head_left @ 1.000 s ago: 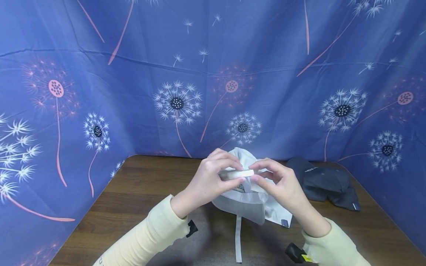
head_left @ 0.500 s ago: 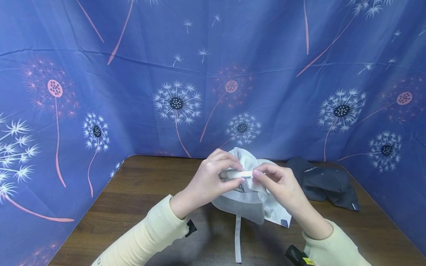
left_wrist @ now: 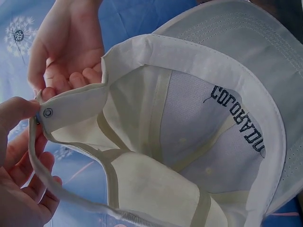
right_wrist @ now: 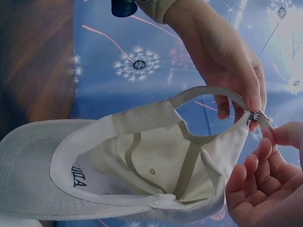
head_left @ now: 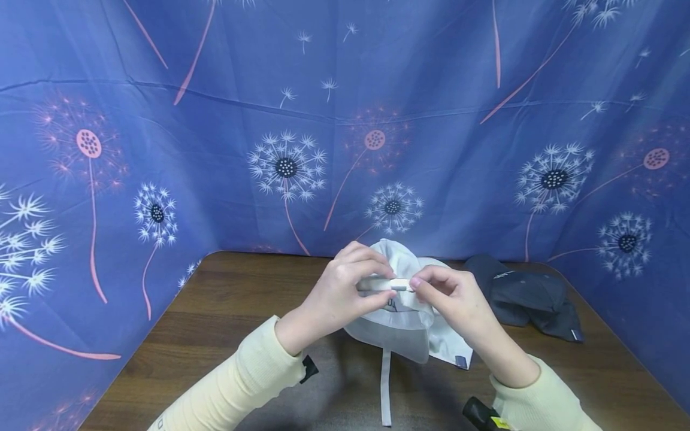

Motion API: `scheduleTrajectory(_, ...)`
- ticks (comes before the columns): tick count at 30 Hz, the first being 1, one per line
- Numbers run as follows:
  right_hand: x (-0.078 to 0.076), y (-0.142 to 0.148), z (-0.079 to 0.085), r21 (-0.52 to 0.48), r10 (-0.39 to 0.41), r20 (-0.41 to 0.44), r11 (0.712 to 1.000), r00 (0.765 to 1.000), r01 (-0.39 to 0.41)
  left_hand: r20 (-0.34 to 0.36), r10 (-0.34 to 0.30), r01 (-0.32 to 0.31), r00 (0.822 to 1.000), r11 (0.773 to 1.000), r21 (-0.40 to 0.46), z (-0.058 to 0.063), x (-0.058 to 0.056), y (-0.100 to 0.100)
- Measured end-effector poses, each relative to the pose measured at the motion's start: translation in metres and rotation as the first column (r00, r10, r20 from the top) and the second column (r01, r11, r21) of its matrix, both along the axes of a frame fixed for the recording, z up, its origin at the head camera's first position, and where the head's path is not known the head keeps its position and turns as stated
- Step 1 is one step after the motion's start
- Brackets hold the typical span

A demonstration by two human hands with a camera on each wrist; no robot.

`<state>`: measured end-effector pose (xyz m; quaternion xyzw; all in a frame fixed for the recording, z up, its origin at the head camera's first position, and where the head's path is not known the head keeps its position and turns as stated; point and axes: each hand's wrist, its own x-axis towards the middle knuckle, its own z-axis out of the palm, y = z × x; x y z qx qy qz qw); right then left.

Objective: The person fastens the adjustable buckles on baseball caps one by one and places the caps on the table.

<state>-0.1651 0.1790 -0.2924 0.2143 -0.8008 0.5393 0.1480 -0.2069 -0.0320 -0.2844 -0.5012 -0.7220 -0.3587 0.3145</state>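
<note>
Both hands hold a pale baseball cap [head_left: 388,335] above the table, its hollow inside facing me in the wrist views and dark lettering [left_wrist: 236,116] showing there. My left hand [head_left: 339,287] grips the cap's back adjustment strap [right_wrist: 213,90] beside a small metal buckle [right_wrist: 254,117], thumb on one side and fingers on the other. Opposite it, my right hand [head_left: 453,293] pinches the strap's short end just past the buckle between thumb and forefinger. A round metal snap [left_wrist: 48,112] or eyelet shows inside the band. The fingers partly cover the buckle.
A dark grey cap [head_left: 528,293] lies at the back right of the brown wooden table [head_left: 232,311]. Below the held cap are white cloth with a dark tag [head_left: 462,361] and a long white strap [head_left: 386,389]. A blue dandelion-print cloth [head_left: 334,149] hangs behind.
My right fingers have come together on the strap end, where they stood farther apart a second ago. The strap has turned slightly, bringing the grey buckle into view. My left hand has barely moved.
</note>
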Motion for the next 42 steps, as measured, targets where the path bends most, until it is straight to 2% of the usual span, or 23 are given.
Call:
scheduleTrajectory(18,-0.001,0.011,-0.002,0.0,-0.068,0.027,0.998,0.997,0.068,0.015,0.021,-0.021,1.0,1.0,0.012,-0.003,-0.006,-0.007)
scheduleTrajectory(31,-0.002,0.021,-0.006,0.049,-0.159,0.058,0.986,0.986,0.156,0.034,0.055,-0.054,0.998,0.998,-0.015,-0.005,-0.01,-0.011)
scheduleTrajectory(42,-0.006,0.028,-0.012,0.041,-0.18,0.054,0.983,0.982,0.178,0.046,0.061,-0.06,0.997,0.998,-0.013,-0.007,-0.014,-0.015)
